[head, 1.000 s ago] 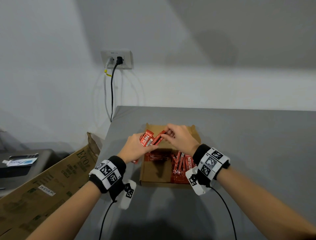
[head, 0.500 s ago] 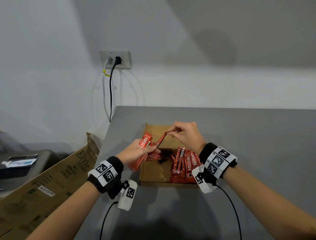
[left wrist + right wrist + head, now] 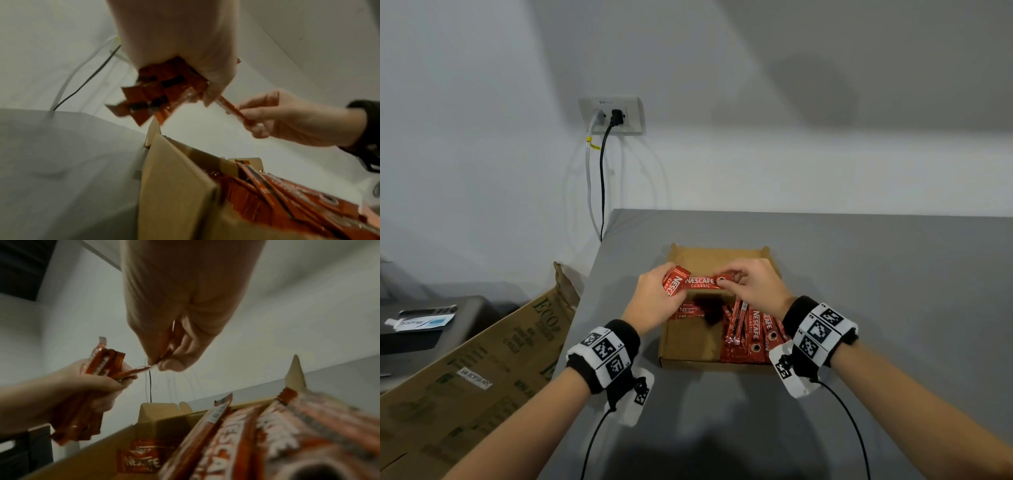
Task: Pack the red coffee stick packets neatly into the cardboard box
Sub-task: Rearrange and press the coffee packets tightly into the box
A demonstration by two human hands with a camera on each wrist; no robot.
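Note:
A shallow cardboard box (image 3: 688,346) lies on the grey table, with several red coffee stick packets (image 3: 751,334) lying lengthwise in its right half and one more (image 3: 690,311) flat near its middle. Above the box my left hand (image 3: 654,301) grips a bundle of packets (image 3: 675,284). My right hand (image 3: 753,286) pinches the right end of one packet (image 3: 703,282) held level across the bundle. In the left wrist view the bundle (image 3: 164,91) fans out below my left fingers. The right wrist view shows my right fingertips (image 3: 164,363) pinching the packet end.
A large printed cardboard carton (image 3: 476,370) leans against the table's left edge. A wall socket (image 3: 613,114) with two cables hangs behind the table corner. A dark unit (image 3: 424,329) with a tube on it stands at far left. Grey table surface (image 3: 876,308) extends to the right.
My right hand turned its single packet from tilted to level and brought it against the bundle in my left hand. Both hands came closer together over the box.

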